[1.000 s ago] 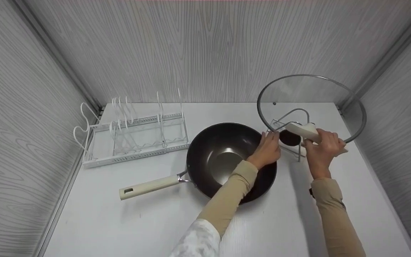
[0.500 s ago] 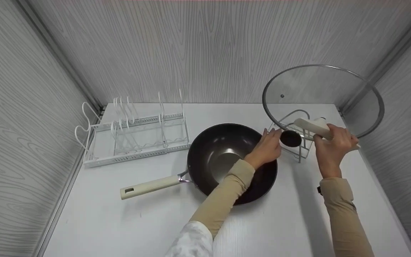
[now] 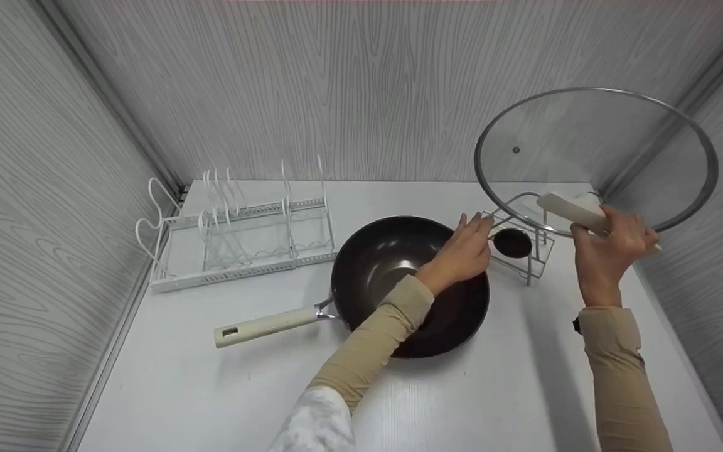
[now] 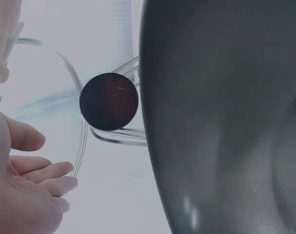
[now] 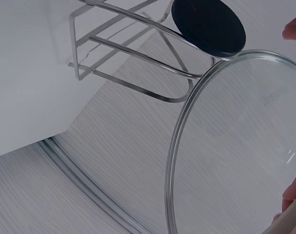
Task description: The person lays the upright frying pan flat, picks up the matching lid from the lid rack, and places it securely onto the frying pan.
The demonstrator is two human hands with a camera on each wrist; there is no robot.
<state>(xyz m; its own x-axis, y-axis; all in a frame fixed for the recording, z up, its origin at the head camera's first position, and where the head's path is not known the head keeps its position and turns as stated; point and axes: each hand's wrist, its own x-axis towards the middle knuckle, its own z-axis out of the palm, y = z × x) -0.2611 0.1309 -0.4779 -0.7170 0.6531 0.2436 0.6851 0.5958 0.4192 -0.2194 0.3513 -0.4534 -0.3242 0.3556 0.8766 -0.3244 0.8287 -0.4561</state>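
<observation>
My right hand (image 3: 612, 254) grips the cream handle (image 3: 570, 210) of a large clear glass lid (image 3: 597, 144) with a grey rim. It holds the lid tilted up at the right, over a small metal wire stand (image 3: 529, 271). A dark round disc (image 3: 512, 243) sits at the stand's front; in the right wrist view the lid's rim overlaps it. My left hand (image 3: 459, 254) reaches across a dark wok (image 3: 368, 260), its fingertips close to the stand. The left wrist view has this hand (image 4: 26, 185) with relaxed fingers and nothing in it, beside the disc.
The wok's cream handle (image 3: 267, 326) points left on the white table (image 3: 211, 389). A white wire rack (image 3: 242, 275) with upright dividers stands at the back left. Grey wood-grain panels (image 3: 361, 88) enclose the table at the back and both sides.
My right hand has lifted the lid up and to the right, away from the wire stand, which shows more fully. The left hand has drawn back slightly to the left from the stand.
</observation>
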